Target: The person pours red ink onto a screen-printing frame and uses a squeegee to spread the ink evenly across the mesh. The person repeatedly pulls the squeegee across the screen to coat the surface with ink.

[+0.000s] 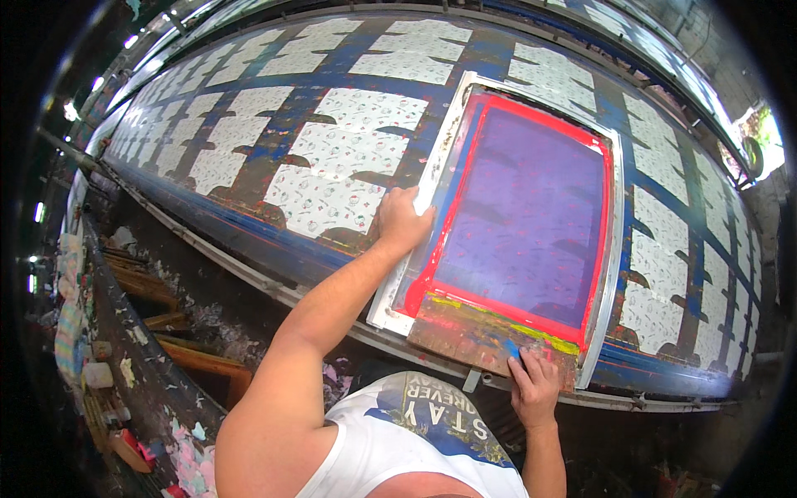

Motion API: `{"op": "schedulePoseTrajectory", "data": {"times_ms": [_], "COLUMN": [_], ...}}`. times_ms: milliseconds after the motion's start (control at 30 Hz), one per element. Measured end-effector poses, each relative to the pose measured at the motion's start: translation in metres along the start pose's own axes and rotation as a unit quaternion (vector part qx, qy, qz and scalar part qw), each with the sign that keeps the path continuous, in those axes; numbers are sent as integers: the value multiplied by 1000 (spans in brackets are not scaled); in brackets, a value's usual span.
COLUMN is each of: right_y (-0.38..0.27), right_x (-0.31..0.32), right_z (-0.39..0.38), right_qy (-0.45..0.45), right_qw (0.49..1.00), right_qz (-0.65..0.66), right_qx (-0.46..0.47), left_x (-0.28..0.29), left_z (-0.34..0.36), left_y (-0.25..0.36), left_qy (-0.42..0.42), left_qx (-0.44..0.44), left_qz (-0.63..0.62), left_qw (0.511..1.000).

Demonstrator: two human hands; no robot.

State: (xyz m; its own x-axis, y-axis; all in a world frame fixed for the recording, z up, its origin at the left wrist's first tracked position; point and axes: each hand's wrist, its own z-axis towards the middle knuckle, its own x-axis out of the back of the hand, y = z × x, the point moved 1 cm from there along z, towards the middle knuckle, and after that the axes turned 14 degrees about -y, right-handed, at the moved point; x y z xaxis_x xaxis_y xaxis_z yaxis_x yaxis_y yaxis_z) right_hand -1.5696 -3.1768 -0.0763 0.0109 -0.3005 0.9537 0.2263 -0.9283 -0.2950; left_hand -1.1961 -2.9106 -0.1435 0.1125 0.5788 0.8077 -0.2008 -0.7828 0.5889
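Note:
A silk-screen printing frame with whitish metal sides lies over the long table. Its purple mesh is bordered by a red band, and the printed pieces show faintly through it. My left hand is closed on the frame's left side, about midway along. Across the near end of the screen sits a wide wooden squeegee, its board stained with yellow, blue and red ink. My right hand grips the squeegee near its right end, with the fingers over the top; the thumb is hard to see.
Rows of white printed fabric pieces lie on the dark, ink-stained table, left and right of the screen. A metal rail runs along the near edge. Wooden boards and scraps lie low at the left.

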Motion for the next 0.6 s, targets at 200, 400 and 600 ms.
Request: {"op": "schedulePoseTrajectory", "data": {"times_ms": [200,400,600], "right_y": [-10,-26,-26], "right_x": [32,37,71], "right_z": [26,85,100], "right_qy": [-5,-79,-142], "right_qw": [999,996,986], "right_qz": [-40,-28,10], "right_qx": [10,-36,-92], "left_x": [-4,-17,-18], "left_z": [35,29,25], "left_y": [6,0,3], "left_qy": [33,47,34], "left_qx": [-64,-66,-72], "left_qz": [-29,-72,-44], "left_qw": [997,994,996]}}
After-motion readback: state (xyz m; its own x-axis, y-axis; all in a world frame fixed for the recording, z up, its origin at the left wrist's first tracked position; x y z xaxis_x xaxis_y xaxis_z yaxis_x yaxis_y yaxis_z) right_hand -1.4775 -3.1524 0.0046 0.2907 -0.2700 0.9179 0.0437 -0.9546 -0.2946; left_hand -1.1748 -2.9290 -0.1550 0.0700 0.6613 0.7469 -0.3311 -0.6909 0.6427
